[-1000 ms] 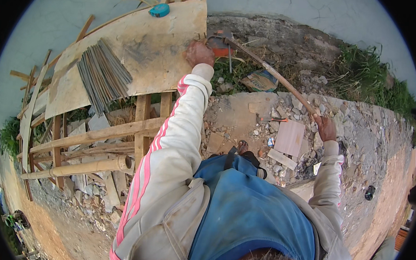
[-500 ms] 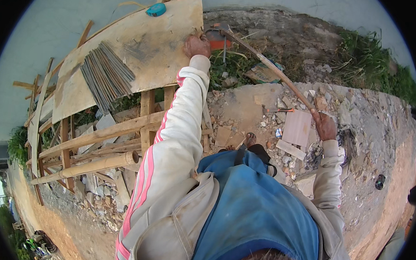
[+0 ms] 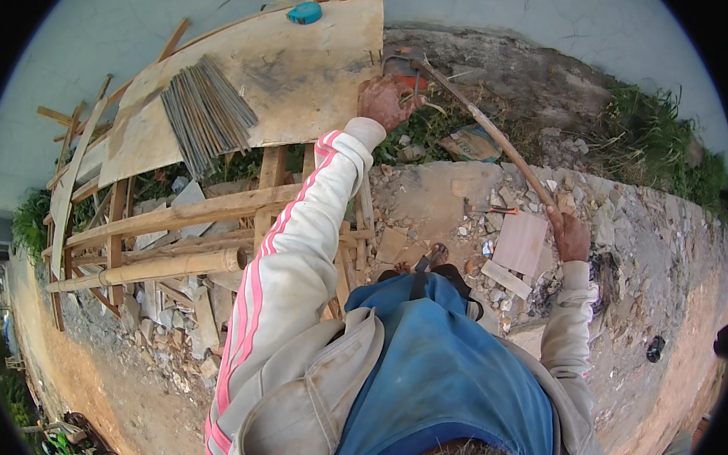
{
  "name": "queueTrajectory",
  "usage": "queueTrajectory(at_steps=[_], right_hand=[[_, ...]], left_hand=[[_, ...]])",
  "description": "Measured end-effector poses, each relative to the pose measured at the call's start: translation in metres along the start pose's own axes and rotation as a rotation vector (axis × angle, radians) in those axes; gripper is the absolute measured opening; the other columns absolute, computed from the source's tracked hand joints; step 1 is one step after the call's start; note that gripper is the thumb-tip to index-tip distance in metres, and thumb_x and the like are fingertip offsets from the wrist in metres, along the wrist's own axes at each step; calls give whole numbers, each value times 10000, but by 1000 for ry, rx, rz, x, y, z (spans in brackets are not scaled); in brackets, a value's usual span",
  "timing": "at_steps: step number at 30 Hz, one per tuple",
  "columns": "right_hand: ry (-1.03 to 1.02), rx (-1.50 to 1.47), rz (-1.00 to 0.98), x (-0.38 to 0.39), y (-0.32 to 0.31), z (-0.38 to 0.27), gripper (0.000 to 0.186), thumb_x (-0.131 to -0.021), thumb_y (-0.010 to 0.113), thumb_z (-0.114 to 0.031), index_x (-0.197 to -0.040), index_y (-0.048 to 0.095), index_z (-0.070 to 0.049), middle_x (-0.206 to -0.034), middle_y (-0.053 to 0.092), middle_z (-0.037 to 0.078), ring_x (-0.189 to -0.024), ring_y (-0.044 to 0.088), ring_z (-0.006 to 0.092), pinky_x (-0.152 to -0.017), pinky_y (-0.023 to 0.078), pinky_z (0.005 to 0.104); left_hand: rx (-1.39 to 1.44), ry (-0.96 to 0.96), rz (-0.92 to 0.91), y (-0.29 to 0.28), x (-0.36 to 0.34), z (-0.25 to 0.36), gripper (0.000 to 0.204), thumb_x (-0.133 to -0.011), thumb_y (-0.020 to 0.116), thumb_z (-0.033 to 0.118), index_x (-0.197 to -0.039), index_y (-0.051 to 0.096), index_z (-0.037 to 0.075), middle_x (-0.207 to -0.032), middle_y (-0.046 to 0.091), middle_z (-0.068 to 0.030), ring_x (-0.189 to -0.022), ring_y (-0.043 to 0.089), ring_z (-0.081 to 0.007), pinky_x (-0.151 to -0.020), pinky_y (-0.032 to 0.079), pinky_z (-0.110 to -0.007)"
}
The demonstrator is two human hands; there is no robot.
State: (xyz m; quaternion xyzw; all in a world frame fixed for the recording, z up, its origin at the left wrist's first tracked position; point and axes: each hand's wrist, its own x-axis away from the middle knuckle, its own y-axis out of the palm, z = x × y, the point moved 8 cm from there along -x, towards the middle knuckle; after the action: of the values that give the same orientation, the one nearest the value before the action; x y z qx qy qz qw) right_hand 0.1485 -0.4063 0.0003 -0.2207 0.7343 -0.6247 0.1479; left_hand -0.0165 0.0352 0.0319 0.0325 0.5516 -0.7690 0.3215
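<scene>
My right hand (image 3: 572, 236) is closed round the lower end of a long brown lever (image 3: 503, 140). The lever slants up and left to a dark metal head with an orange-red part (image 3: 404, 81), just off the right edge of a plywood board (image 3: 315, 66). My left hand (image 3: 384, 102) is beside that head at the board's edge, its fingers curled together; what they hold, if anything, I cannot make out. A bundle of thin steel rods (image 3: 209, 109) lies on the board's left half. At its far edge sits a teal tape measure (image 3: 304, 13).
Timber rails and a bamboo pole (image 3: 161, 270) stand below the board. Broken tiles, rubble and an orange-handled tool (image 3: 494, 209) lie on the ground near my feet. A pale flat tile (image 3: 520, 242) lies beside my right hand. Grass (image 3: 661, 137) grows along the wall.
My left hand has moved off the board's surface to its right edge, slightly lower. My right hand stays on the lever's end. The whole view has shifted a little.
</scene>
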Motion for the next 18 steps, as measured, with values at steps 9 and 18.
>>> queueTrajectory(at_steps=[9,18], right_hand=[[69,-5,30,23,-7,-14,821,-883,399,-778,-862,697,-13,-779,666,281,-808,660,468,-721,509,546],[64,44,95,51,-13,-39,758,-912,422,-729,-839,679,-20,-727,654,269,-742,662,459,-672,510,551]], left_hand=[[62,-37,-212,28,-10,-17,381,-814,672,487,-974,771,155,-1079,662,-158,-1078,586,-357,-1062,309,-480],[73,77,-156,27,-12,-22,420,-796,701,453,-913,753,52,-956,674,-205,-915,628,-386,-849,467,-494]])
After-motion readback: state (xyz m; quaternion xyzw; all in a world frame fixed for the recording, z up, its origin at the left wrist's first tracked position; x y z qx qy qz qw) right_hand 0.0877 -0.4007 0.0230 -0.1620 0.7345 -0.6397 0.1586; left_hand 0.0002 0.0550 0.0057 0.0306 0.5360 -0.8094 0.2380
